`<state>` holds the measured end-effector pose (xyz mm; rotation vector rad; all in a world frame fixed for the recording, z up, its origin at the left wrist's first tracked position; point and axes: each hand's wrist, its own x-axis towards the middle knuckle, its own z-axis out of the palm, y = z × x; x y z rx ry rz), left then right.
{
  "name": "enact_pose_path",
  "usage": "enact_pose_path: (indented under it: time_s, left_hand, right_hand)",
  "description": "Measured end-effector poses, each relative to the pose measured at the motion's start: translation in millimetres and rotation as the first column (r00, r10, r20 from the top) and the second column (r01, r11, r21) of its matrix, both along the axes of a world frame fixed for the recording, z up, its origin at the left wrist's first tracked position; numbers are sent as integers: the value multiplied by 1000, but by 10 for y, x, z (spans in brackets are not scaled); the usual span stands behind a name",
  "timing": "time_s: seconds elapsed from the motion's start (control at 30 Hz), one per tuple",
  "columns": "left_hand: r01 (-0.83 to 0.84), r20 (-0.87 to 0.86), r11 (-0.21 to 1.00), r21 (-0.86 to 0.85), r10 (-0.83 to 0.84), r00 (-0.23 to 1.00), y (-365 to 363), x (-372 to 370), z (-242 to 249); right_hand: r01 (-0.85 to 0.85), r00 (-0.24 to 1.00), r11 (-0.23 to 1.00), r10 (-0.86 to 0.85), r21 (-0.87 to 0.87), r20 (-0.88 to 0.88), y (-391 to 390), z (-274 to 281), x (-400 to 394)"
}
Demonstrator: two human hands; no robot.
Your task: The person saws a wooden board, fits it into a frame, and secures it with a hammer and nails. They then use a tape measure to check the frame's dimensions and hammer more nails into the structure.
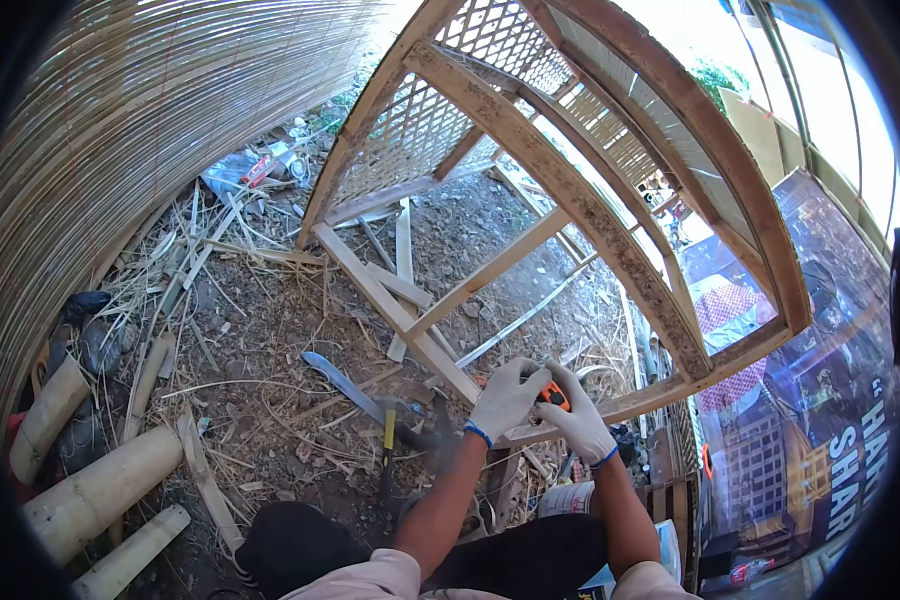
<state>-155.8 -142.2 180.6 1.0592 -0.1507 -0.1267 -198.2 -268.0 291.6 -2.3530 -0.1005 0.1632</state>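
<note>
My left hand [508, 400] and my right hand [580, 418], both in pale work gloves with blue cuffs, meet over the lower corner of a wooden frame [505, 270]. Between them is a small orange and black tape measure [554, 396]. My right hand's fingers are wrapped round its far side. The fingers of my left hand are closed against its left side; their tips are partly hidden. Just below the tape measure runs the frame's bottom rail [625, 404]. A machete [342, 385] and a hammer with a yellow grip [389, 432] lie on the ground to the left.
Thick bamboo poles [110, 490] lie at the lower left, beside a slatted bamboo wall [160, 120]. Bamboo strips and shavings [185, 240] litter the dirt. A printed banner [800, 420] covers the right side. A white bucket [567, 499] stands beneath my right forearm.
</note>
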Motion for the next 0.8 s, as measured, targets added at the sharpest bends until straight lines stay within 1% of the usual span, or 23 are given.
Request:
enact_pose_path:
  time_s: [0.03,0.13,0.17,0.23,0.3,0.33,0.37,0.4,0.43,0.47,0.5,0.53,0.6,0.63,0.7,0.8]
  left_hand:
    - [-3,13,1000,21,3,1000,32,-8,16]
    - [-13,74,995,94,6,997,41,36,-43]
    - [-64,56,993,96,59,997,93,65,-84]
    - [-152,14,983,100,152,988,382,94,-23]
    - [-276,-173,956,-97,257,951,644,188,-151]
    - [-347,-262,895,-281,276,925,801,207,-186]
    - [-423,-353,790,-444,279,893,957,208,-233]
    - [-526,-399,720,-452,364,842,1029,278,-434]
    - [-621,-445,641,-451,441,779,1069,357,-662]
    - [-675,-531,566,-473,428,731,1141,378,-785]
    - [-726,-613,489,-484,402,680,1198,382,-885]
    - [-771,-686,410,-487,367,628,1231,384,-979]
    - [-798,-747,359,-484,305,590,1241,427,-1165]
    - [-810,-775,334,-482,269,572,1222,440,-1200]
    - [-813,-779,314,-490,260,570,1157,504,-1216]
    - [-811,-772,285,-511,264,579,1180,640,-1134]
  right_hand:
    - [0,998,1000,-1,-20,-59,65,72,-32]
    - [-53,998,992,47,-116,-51,-62,-16,-44]
    - [-87,996,962,92,-258,8,-94,-13,-86]
    - [-48,997,933,20,-357,-81,-177,58,-256]
    - [-36,983,884,-54,-467,-178,-430,98,-465]
    - [-49,969,852,-86,-522,-230,-621,90,-602]
    - [-57,973,838,-74,-542,-218,-825,44,-785]
    - [-67,976,824,-63,-562,-208,-1044,-6,-1000]
    - [-109,961,850,-43,-516,-274,-1276,-54,-1183]
    - [-145,941,874,-23,-463,-338,-1565,-123,-1378]
    - [-338,912,808,153,-483,-382,-2131,-280,-1610]
    - [-511,847,706,318,-490,-425,-2608,-429,-1846]
    - [-362,903,809,182,-463,-388,-2811,-402,-2238]
    - [-290,896,803,37,-520,-443,-2721,-252,-2302]
    - [-154,824,753,-260,-640,-503,-2496,80,-2449]
    - [-2,848,712,-371,-702,-379,-2559,363,-2605]
